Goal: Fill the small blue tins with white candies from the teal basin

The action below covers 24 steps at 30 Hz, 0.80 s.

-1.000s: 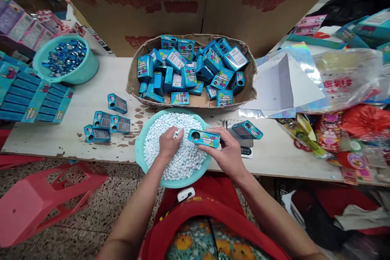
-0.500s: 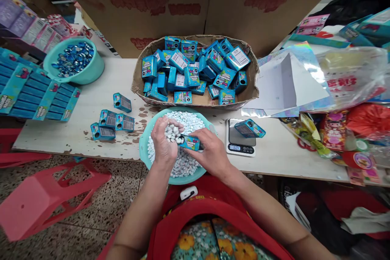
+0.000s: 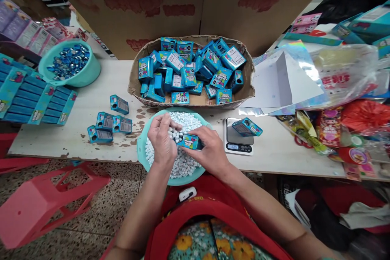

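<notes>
My left hand (image 3: 162,138) is cupped round a small heap of whitish candies (image 3: 176,135), held up against the end of a small blue candy box (image 3: 189,141). My right hand (image 3: 210,146) grips that box by its other end, thumb below and fingers above. Both hands are over a turquoise basin (image 3: 141,146) full of pale pebble-like candies (image 3: 185,168). Right of the basin, another blue box (image 3: 247,126) lies tilted on a digital scale (image 3: 239,147) with a lit display.
Behind the basin stands a cut-down carton (image 3: 195,107) of blue boxes. Several blue boxes (image 3: 105,120) are on the table's left, near a bowl of blue-wrapped pieces (image 3: 93,74). White sheets (image 3: 283,85) and plastic bags (image 3: 347,69) lie right; a red stool (image 3: 36,207) is lower left.
My left fingers have curled further over the candies, and fewer of them show in the palm. The box stays at the hand's edge. The whole view has shifted slightly.
</notes>
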Motion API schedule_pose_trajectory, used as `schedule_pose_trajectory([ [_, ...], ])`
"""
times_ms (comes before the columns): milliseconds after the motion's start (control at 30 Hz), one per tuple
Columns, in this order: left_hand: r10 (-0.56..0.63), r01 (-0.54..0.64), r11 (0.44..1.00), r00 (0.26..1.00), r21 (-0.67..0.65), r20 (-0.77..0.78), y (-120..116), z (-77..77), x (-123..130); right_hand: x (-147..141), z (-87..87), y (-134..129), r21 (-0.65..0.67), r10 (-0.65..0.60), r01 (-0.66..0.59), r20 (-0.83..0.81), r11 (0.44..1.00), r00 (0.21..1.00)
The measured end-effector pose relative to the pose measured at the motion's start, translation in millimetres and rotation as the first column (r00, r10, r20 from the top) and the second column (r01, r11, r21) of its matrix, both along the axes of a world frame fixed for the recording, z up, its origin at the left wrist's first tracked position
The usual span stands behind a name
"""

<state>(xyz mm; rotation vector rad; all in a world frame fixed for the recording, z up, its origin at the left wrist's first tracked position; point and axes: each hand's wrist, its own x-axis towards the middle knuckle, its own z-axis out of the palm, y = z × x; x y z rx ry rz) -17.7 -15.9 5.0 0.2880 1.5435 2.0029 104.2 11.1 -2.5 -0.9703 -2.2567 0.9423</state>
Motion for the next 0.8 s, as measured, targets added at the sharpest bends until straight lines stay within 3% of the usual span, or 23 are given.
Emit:
schedule_pose_trajectory([
  [400,0.068,-0.065,0.996,0.997,0.054,-0.049,8.4,2.5,5.5,-1.6,0.9,7.4,-0.021,0.003,-0.004,-0.021,1.000,1.000],
  [600,-0.005,0.005,0.999,1.000,0.034,-0.002,10.3,-2.9,6.7,-1.0,-6.4,6.9,-0.085,-0.005,0.001,-0.042,0.996,0.999],
  [800,-0.086,0.083,0.995,0.994,0.049,0.061,7.1,12.0,9.2,4.5,-9.3,8.4,-0.156,0.020,-0.040,-0.129,0.987,0.991],
])
